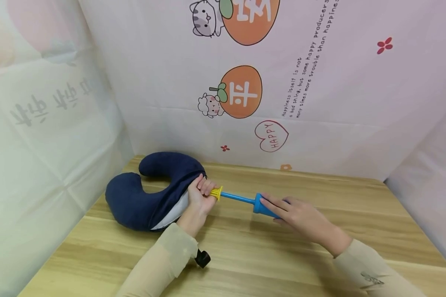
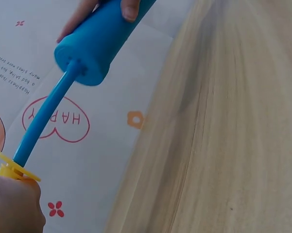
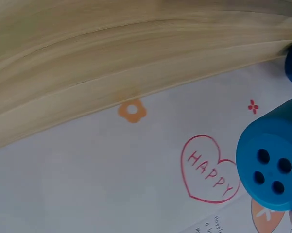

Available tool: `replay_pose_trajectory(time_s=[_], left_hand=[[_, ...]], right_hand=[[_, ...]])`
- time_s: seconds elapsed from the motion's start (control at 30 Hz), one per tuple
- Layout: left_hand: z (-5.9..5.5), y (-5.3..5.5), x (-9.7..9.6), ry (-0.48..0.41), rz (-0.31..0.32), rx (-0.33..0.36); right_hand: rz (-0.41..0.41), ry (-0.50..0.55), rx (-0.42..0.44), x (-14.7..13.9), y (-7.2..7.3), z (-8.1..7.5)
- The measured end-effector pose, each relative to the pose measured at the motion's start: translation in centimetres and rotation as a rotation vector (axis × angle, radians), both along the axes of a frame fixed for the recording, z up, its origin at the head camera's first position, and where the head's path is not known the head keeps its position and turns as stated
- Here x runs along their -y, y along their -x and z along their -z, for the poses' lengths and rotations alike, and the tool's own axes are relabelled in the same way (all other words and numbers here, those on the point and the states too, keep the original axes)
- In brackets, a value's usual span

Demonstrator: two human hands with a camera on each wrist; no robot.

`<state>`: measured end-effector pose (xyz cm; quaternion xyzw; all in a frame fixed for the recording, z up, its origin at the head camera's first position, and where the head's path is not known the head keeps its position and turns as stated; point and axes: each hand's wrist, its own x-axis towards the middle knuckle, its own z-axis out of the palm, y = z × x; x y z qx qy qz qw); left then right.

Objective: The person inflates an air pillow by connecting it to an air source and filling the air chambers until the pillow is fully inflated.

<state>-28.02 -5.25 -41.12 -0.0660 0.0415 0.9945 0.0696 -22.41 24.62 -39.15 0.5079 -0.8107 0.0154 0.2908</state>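
A blue hand air pump with a thin blue rod is stretched between my two hands. My left hand grips the yellow flanged end of the rod, right at the neck pillow. Most of that yellow piece is hidden in the fist. With fingers and thumb round the thick barrel, my right hand holds the other end of the pump. The navy U-shaped neck pillow lies at the left, a pale lining showing along its edge. In the right wrist view, the barrel's end face has several round holes.
A wooden table carries the pillow. Printed white cloth hangs behind the table and at both sides. A small black object shows beneath the left sleeve.
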Motion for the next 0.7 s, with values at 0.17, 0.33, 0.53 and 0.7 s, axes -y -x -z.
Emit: replay_pose_trajectory(time_s=[0.17, 0.33, 0.53, 0.7], left_hand=[[0.3, -0.4, 0.0, 0.044, -0.005, -0.020], [0.4, -0.6, 0.0, 0.058, -0.009, -0.044], [0.4, -0.6, -0.3, 0.052, -0.010, -0.042], [0.5, -0.6, -0.8, 0.057, -0.013, -0.052]], right_hand=[[0.018, -0.017, 0.006, 2.0, 0.2, 0.7], [0.044, -0.004, 0.036, 4.1, 0.4, 0.9], [0.053, -0.009, 0.042, 5.9, 0.7, 0.7], [0.059, -0.010, 0.033, 7.0, 0.9, 0.6]])
